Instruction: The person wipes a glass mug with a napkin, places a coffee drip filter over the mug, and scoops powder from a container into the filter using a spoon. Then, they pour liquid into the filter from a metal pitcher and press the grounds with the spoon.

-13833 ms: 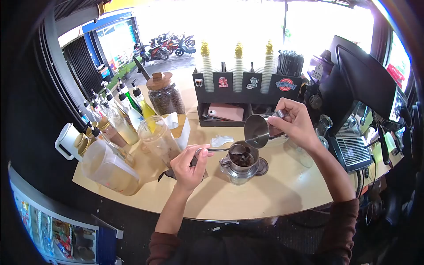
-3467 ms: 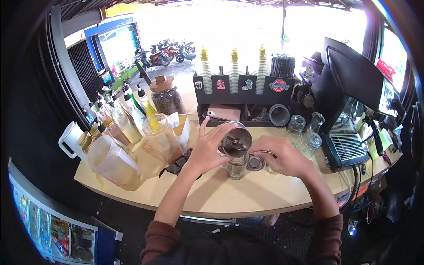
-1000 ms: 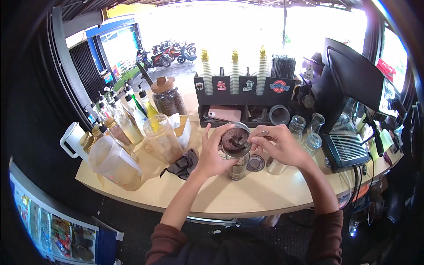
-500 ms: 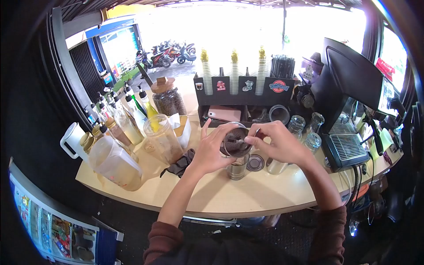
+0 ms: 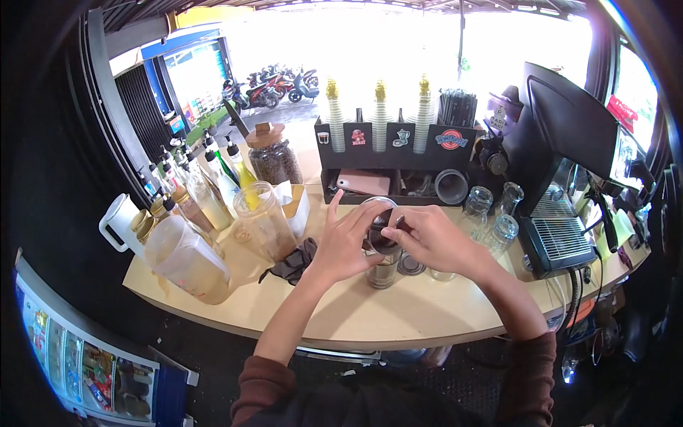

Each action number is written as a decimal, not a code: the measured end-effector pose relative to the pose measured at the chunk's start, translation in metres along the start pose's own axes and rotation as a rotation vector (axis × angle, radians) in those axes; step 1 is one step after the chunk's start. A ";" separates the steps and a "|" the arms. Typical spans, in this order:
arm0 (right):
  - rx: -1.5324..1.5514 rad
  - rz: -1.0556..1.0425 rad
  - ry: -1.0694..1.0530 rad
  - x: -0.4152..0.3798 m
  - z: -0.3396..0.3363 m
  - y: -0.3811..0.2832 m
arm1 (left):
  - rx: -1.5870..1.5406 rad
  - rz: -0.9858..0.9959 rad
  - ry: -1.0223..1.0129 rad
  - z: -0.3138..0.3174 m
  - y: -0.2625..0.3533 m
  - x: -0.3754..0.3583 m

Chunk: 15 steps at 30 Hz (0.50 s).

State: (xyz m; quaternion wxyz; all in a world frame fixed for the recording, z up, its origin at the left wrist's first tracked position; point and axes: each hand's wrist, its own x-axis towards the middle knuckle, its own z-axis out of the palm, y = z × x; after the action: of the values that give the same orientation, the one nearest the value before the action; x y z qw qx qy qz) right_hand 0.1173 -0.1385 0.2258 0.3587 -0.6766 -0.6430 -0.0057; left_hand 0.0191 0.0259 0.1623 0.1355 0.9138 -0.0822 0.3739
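My left hand (image 5: 341,245) is wrapped round a clear jar (image 5: 384,240) with dark contents, its mouth tipped toward me. In my right hand (image 5: 434,238) the fingers pinch a small spoon at the jar's mouth; most of the spoon is hidden by the fingers. Directly below the jar stands a drinking glass (image 5: 382,275) on the counter. Just right of that glass lies a round lid (image 5: 411,264), partly covered by my right hand. A crumpled dark cloth (image 5: 292,265) is left of my left wrist.
Plastic pitchers (image 5: 186,260) and several pump bottles line the left of the wooden counter (image 5: 341,320). A black rack (image 5: 391,149) with stacked cups stands behind. Upturned glasses (image 5: 504,231) and an espresso machine (image 5: 558,238) are at right.
My right hand has shifted slightly left and down, with its fingers now over the jar's opening. The jar has moved a little, still in my left hand.
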 end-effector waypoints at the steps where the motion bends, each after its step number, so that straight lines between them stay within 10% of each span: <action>1: -0.006 0.009 -0.021 0.000 0.001 0.003 | 0.000 0.000 0.000 0.000 0.000 0.000; 15: 0.632 0.133 0.278 -0.016 0.002 0.035 | -0.220 -0.335 0.084 0.011 -0.003 -0.006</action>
State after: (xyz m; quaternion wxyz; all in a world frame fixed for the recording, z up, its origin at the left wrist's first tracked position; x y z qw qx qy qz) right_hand 0.1439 -0.1480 0.2003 0.6341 -0.5656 -0.5123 0.1247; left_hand 0.0234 0.0254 0.1499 0.2981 0.8780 0.0364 0.3728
